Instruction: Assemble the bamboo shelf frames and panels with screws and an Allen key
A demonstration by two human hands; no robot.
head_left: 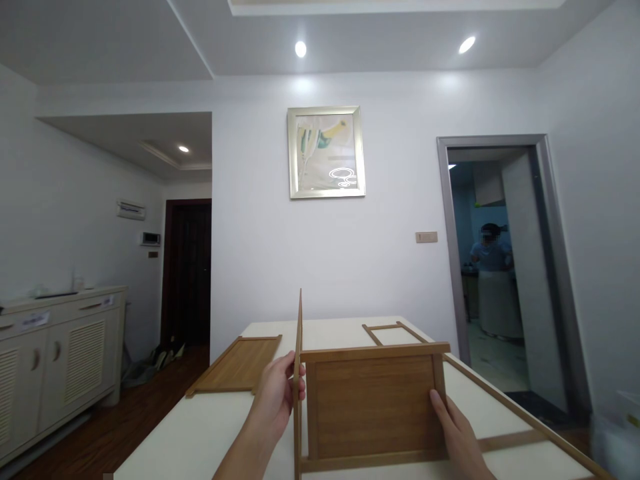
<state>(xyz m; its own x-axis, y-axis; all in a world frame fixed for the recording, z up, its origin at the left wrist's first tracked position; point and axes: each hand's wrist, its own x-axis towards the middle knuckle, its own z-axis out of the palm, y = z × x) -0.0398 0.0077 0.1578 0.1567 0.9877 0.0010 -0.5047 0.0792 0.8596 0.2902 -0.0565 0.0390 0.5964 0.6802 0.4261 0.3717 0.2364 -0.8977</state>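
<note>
A brown wooden panel (375, 408) with a raised frame stands upright on the table in front of me. My right hand (459, 427) is closed on its right edge, thumb on the near face and the other fingers mostly hidden. At the panel's left end, a narrow wooden piece (299, 333) stands upright, seen almost edge-on. My left hand (277, 393) pinches this piece, with fingertips showing on its right side. The two pieces meet at about a right angle; I cannot tell whether they are joined.
On the white table (210, 433), another wooden panel (245, 363) lies flat at left. A small wooden frame (393, 328) lies at the back, and long wooden rails (520, 408) lie at right. Beyond are a white cabinet (75, 373) and a doorway with a person (494, 267).
</note>
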